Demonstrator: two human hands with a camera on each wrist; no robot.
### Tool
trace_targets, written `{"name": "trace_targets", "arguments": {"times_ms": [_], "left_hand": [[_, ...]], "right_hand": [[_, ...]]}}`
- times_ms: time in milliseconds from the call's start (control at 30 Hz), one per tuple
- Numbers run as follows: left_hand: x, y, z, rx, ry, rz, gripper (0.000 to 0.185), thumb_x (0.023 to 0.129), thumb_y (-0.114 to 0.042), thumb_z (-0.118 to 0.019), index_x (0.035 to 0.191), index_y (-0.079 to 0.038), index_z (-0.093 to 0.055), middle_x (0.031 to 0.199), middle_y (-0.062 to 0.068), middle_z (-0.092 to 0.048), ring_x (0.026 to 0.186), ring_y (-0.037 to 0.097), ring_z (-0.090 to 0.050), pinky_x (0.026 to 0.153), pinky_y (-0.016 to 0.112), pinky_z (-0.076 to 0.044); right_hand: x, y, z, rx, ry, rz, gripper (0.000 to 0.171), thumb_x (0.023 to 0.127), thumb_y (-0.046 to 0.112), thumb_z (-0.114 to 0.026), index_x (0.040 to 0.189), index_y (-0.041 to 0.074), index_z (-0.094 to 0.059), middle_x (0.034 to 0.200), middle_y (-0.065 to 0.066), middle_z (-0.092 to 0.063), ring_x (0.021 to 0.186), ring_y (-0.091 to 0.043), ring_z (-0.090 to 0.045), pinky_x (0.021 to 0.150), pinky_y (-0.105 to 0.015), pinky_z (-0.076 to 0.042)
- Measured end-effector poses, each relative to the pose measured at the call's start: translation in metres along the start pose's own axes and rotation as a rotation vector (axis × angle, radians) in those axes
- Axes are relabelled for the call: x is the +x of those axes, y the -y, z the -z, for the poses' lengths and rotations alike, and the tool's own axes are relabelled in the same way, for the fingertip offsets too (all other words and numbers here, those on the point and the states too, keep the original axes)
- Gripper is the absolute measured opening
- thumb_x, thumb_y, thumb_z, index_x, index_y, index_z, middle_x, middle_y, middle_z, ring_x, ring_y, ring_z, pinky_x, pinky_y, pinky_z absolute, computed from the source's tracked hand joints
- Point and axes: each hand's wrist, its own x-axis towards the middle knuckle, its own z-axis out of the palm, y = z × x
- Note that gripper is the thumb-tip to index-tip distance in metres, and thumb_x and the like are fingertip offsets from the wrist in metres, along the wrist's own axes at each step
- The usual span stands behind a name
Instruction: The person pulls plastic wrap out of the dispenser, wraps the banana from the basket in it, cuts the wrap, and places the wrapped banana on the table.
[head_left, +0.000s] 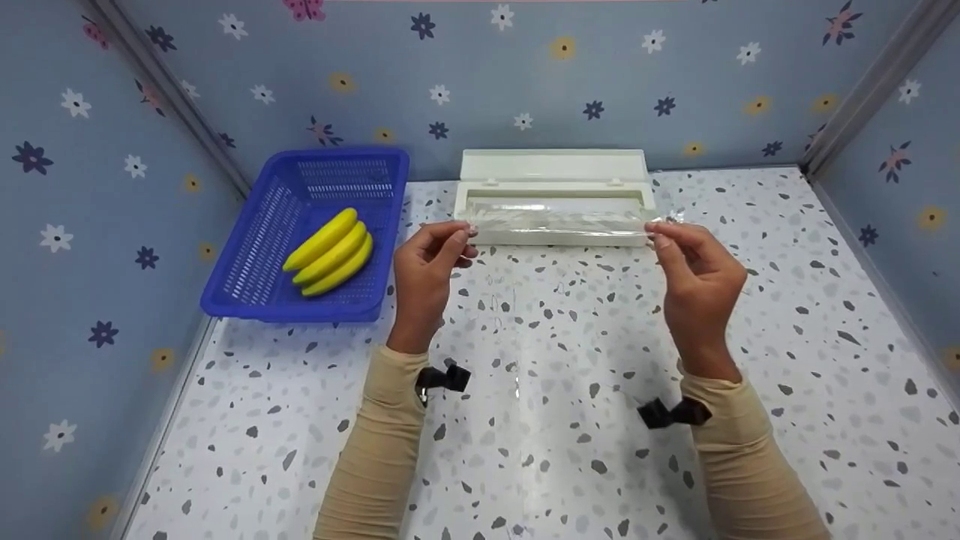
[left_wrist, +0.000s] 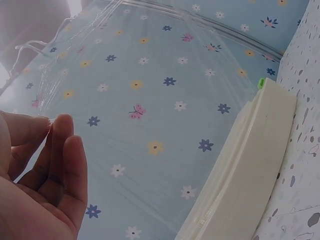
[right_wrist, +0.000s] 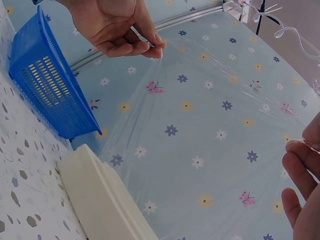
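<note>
A sheet of clear cling film (head_left: 559,223) stretches between the two hands, running up out of a white cling film box (head_left: 555,238) whose lid (head_left: 553,165) stands raised at the back. My left hand (head_left: 433,262) pinches one corner between thumb and forefinger; in the left wrist view the film bunches at those fingertips (left_wrist: 62,122). The opposite corner is pinched by my right hand (head_left: 697,274), with a crumpled bit of film sticking out past the fingers. Both hands are raised off the table, in front of the box. The right wrist view shows the film (right_wrist: 200,120) taut and see-through.
Left of the box stands a blue plastic basket (head_left: 225,296) holding yellow bananas (head_left: 330,255). Flower-patterned panels (head_left: 480,75) close off the back and sides. The speckled white table (head_left: 555,435) extends under both forearms.
</note>
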Motion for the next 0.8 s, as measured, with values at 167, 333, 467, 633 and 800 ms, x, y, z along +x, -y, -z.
{"name": "trace_targets", "arguments": {"times_ms": [167,333,467,633,800], "left_hand": [[-0.0009,-0.0021,-0.0006,0.005,-0.005,0.002,0.016,0.098,-0.007,-0.064,0.107,0.004,-0.07,0.099,0.014,-0.071,0.08,0.026,-0.068,0.073,0.038,-0.058],[-0.0003,-0.0034,-0.0021,-0.009,-0.006,0.006,0.016,0.098,-0.006,-0.065,0.106,0.006,-0.07,0.098,0.015,-0.071,0.079,0.025,-0.068,0.072,0.037,-0.058],[-0.0013,-0.0044,-0.003,-0.013,-0.002,0.007,0.015,0.098,-0.005,-0.064,0.106,0.006,-0.07,0.098,0.015,-0.071,0.078,0.025,-0.068,0.072,0.039,-0.058],[-0.003,-0.0064,-0.0033,-0.01,0.005,-0.002,0.015,0.098,-0.006,-0.064,0.107,0.004,-0.07,0.099,0.015,-0.07,0.079,0.025,-0.068,0.073,0.039,-0.059],[-0.003,-0.0069,-0.0032,-0.015,0.004,-0.012,0.013,0.098,-0.005,-0.064,0.106,0.003,-0.071,0.099,0.015,-0.07,0.079,0.026,-0.068,0.072,0.037,-0.058]], "right_hand": [[-0.0003,0.0012,0.0007,0.004,0.005,-0.011,0.013,0.09,-0.018,-0.059,0.099,-0.017,-0.069,0.096,-0.025,-0.07,0.093,-0.031,-0.067,0.08,-0.029,-0.053],[-0.0002,0.0029,0.0015,0.023,-0.01,-0.012,0.013,0.09,-0.018,-0.06,0.099,-0.018,-0.069,0.096,-0.028,-0.069,0.091,-0.032,-0.066,0.079,-0.029,-0.053],[-0.0007,0.0043,0.0025,0.021,-0.014,-0.004,0.012,0.09,-0.018,-0.059,0.098,-0.018,-0.068,0.096,-0.028,-0.069,0.091,-0.031,-0.067,0.079,-0.028,-0.053],[-0.0013,0.0054,0.0035,-0.01,-0.011,0.011,0.012,0.089,-0.017,-0.06,0.098,-0.017,-0.069,0.096,-0.026,-0.07,0.09,-0.031,-0.066,0.079,-0.027,-0.053],[-0.0023,0.0072,0.0041,-0.019,-0.005,0.013,0.013,0.089,-0.018,-0.059,0.098,-0.016,-0.069,0.097,-0.025,-0.07,0.092,-0.03,-0.067,0.08,-0.028,-0.053]]}}
